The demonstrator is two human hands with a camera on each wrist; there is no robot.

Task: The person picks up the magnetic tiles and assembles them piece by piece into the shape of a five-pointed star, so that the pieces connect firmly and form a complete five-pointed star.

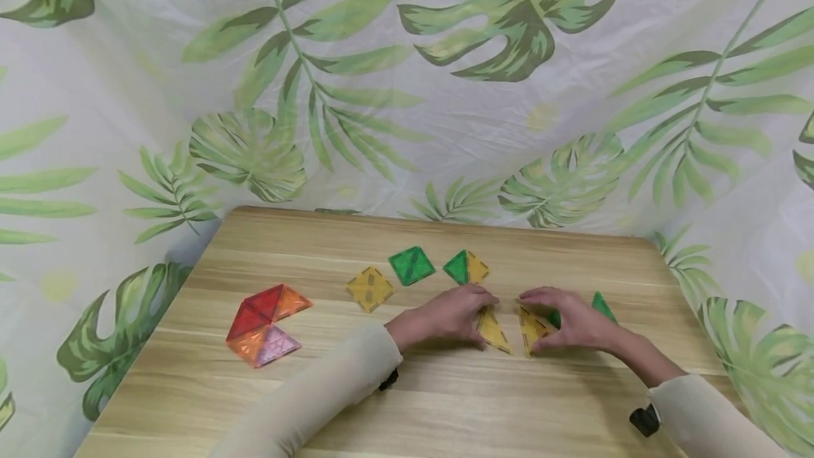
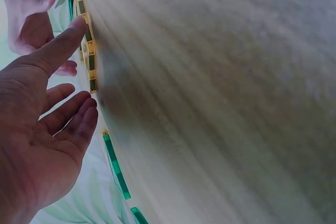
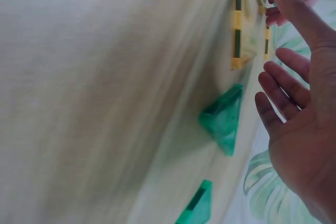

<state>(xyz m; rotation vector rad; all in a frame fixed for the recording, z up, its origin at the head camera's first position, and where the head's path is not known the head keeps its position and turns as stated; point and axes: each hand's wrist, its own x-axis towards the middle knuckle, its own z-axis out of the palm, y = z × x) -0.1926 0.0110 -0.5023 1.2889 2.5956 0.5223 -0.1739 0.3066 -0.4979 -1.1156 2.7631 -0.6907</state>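
Note:
Two yellow triangle tiles stand side by side on the wooden table in the head view, a gap between them. My left hand [image 1: 448, 313] is over the left yellow tile [image 1: 494, 334], its thumb and fingers spread on that tile's left side. In the left wrist view, the thumb overlaps the yellow tile's edge [image 2: 91, 61] and the other fingers bend loosely. Beside the right yellow tile [image 1: 529, 331] is my right hand [image 1: 575, 320], fingers and thumb apart near its ends. The right wrist view shows those fingers relaxed, a green triangle tile [image 3: 226, 121] lying near them.
Red, orange and pink tiles form a fan [image 1: 257, 309] at the left. Behind the hands lie a yellow square pair [image 1: 370, 290], a green pair [image 1: 412, 265] and a green-yellow pair [image 1: 456, 267]. Another green triangle [image 1: 603, 307] is right of my right hand. Leaf-patterned cloth surrounds the table [image 1: 445, 401].

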